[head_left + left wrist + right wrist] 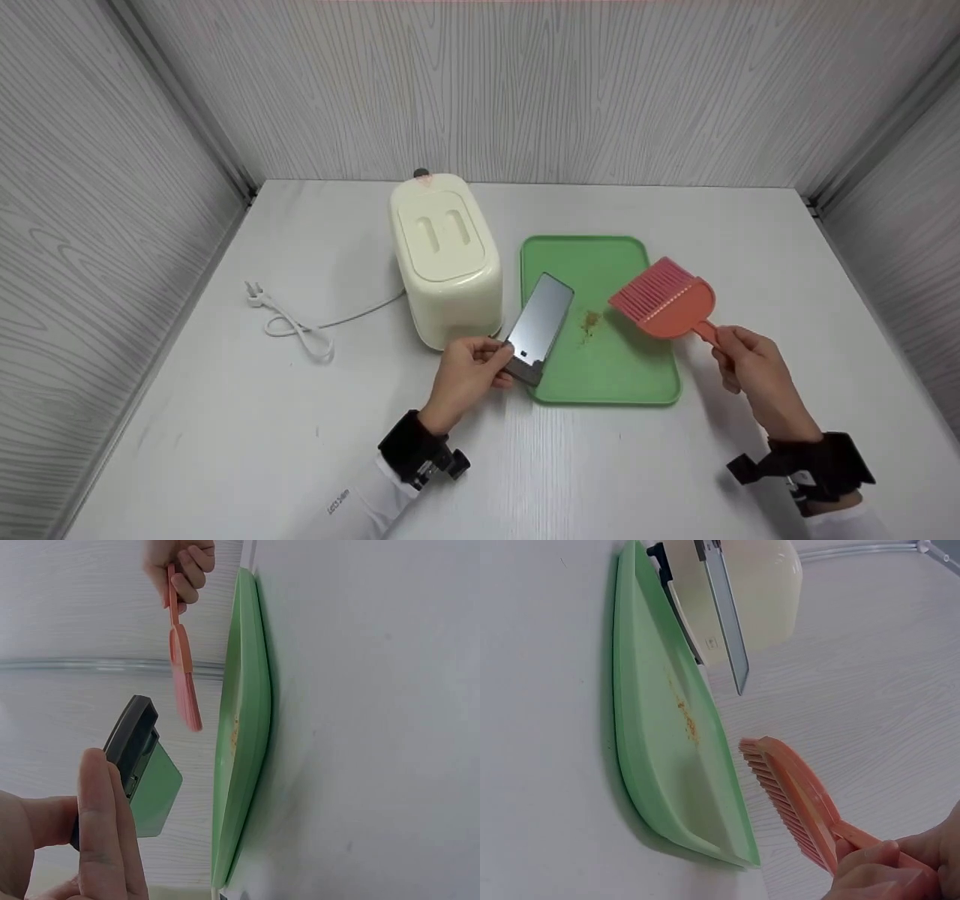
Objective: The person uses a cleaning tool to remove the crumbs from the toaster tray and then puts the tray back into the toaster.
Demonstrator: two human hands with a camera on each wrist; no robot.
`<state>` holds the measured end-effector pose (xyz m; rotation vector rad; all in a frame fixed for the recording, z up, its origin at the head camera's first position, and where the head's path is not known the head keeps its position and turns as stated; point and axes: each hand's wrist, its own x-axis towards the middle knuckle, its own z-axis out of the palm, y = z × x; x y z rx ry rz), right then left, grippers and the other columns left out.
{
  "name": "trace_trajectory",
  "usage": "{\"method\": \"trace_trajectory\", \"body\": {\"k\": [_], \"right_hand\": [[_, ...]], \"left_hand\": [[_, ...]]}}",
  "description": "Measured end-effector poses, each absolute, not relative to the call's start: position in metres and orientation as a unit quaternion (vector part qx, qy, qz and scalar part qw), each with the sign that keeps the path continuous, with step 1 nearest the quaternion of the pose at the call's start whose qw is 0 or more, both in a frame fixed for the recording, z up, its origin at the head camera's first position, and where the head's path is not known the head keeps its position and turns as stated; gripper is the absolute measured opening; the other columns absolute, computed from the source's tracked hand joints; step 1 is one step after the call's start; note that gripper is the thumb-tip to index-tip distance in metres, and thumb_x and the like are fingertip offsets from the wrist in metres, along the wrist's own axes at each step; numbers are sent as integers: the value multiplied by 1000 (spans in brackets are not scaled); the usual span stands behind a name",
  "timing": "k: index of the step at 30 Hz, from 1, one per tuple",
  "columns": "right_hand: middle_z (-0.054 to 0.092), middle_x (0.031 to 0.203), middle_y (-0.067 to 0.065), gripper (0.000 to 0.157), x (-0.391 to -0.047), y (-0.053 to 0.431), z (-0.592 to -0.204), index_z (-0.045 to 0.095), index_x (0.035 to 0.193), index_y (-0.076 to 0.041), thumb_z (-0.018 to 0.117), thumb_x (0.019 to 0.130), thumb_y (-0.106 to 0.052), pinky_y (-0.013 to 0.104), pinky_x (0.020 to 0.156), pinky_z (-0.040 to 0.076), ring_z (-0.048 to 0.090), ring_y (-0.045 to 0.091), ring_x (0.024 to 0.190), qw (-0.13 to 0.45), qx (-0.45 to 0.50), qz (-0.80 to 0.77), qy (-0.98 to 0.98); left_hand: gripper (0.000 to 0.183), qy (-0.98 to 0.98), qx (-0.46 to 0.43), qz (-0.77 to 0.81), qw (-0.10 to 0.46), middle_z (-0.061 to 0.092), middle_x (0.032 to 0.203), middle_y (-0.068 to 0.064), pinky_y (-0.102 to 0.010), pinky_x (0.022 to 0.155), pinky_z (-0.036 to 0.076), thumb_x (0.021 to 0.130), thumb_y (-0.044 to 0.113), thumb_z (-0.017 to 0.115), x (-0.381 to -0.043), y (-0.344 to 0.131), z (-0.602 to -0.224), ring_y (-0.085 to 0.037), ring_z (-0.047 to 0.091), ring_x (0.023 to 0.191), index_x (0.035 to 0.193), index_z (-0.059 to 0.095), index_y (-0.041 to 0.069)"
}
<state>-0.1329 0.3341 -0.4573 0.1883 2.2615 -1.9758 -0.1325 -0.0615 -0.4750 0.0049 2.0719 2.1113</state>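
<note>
My left hand (466, 377) pinches the dark end of a flat, shiny metal crumb tray (541, 315), thumb on top. The crumb tray is held above the left side of a green tray (611, 259); in the left wrist view its underside reflects green. My right hand (757, 375) grips the handle of an orange brush (675, 304). The brush's pink bristles point left, above the right side of the green tray and apart from it. A small patch of brown crumbs (591, 321) lies on the green tray between crumb tray and brush.
A cream toaster (450, 300) with a lid on top stands left of the green tray. Its white cord and plug (256, 296) lie loosely coiled on the white table (247, 420). Wood-grained panels (525, 90) enclose the back and sides.
</note>
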Motion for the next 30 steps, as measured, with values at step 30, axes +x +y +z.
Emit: {"method": "trace_trajectory", "body": {"k": [30], "right_hand": [[56,75,-4,28,-141,388,-470,61,109,-5,52,109,-31,24,47,29,42,6,57,25,124,-716,687]], "left_hand": [[23,692,18,717,84,70,94,-25,-30,65,66,98,7,69,-134,-62,-478,-12,70,62,108,69,-14]]}}
